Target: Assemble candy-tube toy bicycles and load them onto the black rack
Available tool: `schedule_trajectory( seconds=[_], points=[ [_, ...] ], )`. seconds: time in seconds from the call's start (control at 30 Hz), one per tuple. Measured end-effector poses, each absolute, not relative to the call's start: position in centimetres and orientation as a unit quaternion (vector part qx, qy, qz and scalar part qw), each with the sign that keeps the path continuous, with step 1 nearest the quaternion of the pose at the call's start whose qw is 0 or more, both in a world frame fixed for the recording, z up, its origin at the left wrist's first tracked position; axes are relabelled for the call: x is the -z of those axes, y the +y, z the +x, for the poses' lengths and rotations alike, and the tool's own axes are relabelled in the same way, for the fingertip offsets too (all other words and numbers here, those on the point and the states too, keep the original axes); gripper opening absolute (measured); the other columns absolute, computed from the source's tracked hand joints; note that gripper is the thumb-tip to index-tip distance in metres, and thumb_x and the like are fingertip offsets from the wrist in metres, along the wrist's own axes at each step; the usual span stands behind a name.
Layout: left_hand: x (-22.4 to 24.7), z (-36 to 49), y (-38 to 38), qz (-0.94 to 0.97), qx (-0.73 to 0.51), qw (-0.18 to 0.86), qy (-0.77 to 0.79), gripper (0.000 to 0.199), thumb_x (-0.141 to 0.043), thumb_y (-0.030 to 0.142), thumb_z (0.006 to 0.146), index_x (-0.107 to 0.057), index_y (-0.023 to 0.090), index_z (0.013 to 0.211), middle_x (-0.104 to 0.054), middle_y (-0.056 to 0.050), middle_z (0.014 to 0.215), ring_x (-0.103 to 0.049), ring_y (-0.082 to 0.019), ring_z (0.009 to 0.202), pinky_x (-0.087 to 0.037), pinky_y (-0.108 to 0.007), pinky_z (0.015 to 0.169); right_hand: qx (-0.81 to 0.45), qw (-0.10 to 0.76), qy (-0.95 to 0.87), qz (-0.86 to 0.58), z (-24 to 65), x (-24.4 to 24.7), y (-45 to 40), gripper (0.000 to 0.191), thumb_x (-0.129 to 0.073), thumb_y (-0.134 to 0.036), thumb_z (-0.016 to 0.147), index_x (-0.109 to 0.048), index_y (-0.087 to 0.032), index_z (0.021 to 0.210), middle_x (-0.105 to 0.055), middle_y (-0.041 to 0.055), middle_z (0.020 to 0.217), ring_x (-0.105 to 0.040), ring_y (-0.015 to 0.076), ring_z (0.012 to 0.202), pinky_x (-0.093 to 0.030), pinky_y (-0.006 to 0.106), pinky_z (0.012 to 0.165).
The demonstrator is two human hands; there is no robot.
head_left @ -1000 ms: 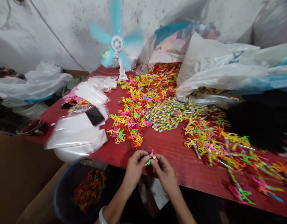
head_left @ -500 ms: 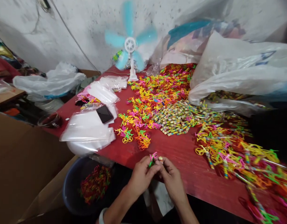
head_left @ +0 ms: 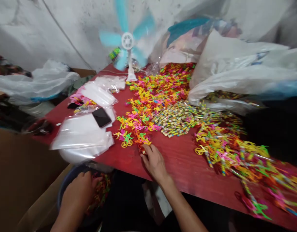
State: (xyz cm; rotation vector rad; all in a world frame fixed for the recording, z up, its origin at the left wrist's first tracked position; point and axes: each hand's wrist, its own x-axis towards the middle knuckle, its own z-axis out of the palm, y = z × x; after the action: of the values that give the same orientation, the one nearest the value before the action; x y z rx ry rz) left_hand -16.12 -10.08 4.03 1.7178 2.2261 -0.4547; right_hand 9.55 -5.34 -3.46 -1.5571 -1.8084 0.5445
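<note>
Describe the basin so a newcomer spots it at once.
Find the red table, then look below its near edge, left of centre. There sits a round, dark blue basin, the left hand over it and colourful plastic pieces inside. Its curved blue rim separates it from the brown cardboard leftward.

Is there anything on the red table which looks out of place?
Perhaps the phone: it lies askew on the bags, left of the colourful pieces, and seems unrelated to both. Nothing looks clearly damaged.

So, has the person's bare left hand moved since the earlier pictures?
Yes: against the red table, the left hand has moved left and down, from the front edge to over the round dark-blue basin.
</note>
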Motion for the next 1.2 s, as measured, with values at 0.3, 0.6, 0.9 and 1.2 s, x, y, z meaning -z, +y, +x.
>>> schedule_trajectory(
  seconds=[0.3,0.6,0.9,1.2],
  points=[
    [-0.1,-3.4,-6.4,0.591,-0.295,0.501,0.558,0.042,-0.058,0.054,0.073,-0.068,0.020,0.096,-0.072,-0.008,0.098,-0.068,-0.025,0.090,-0.054,-0.038,0.081,-0.423,0.631,-0.306,-0.574,13.7,2.1,-5.7,0.028,-0.052,-0.046,0.086,-0.058,-0.019,0.090,-0.058,-0.0015,0.066,-0.051,0.0114,0.055,-0.038,0.022,0.049],
    [0.4,3.4,-5.1,0.386,-0.383,0.703,0.459,0.047,-0.069,0.050,0.072,-0.066,0.013,0.101,-0.069,-0.010,0.098,-0.064,-0.019,0.088,-0.051,-0.032,0.081,-0.578,0.637,-0.205,-0.467,14.6,1.6,-9.1,0.030,-0.071,-0.043,0.074,-0.060,-0.017,0.084,-0.060,-0.0011,0.061,-0.049,0.0101,0.049,-0.032,0.020,0.043],
    [0.1,3.1,-6.4,0.330,-0.431,0.690,0.479,0.042,-0.067,0.052,0.074,-0.066,0.013,0.092,-0.061,-0.001,0.068,-0.055,-0.011,0.060,-0.047,-0.025,0.063,-0.565,0.625,-0.228,-0.488,13.5,2.5,-10.2,0.033,-0.065,-0.047,0.080,-0.059,-0.019,0.096,-0.064,0.0016,0.071,-0.057,0.0135,0.058,-0.040,0.023,0.048],
    [-2.5,-7.6,-6.1,0.617,-0.238,0.447,0.602,0.026,-0.060,0.044,0.072,-0.067,0.019,0.069,-0.067,-0.003,0.068,-0.058,-0.018,0.065,-0.044,-0.026,0.061,-0.443,0.489,-0.458,-0.595,14.7,2.5,-9.0,0.037,-0.053,-0.049,0.086,-0.064,-0.018,0.104,-0.065,0.0031,0.074,-0.057,0.0135,0.054,-0.045,0.026,0.054]
  ],
)
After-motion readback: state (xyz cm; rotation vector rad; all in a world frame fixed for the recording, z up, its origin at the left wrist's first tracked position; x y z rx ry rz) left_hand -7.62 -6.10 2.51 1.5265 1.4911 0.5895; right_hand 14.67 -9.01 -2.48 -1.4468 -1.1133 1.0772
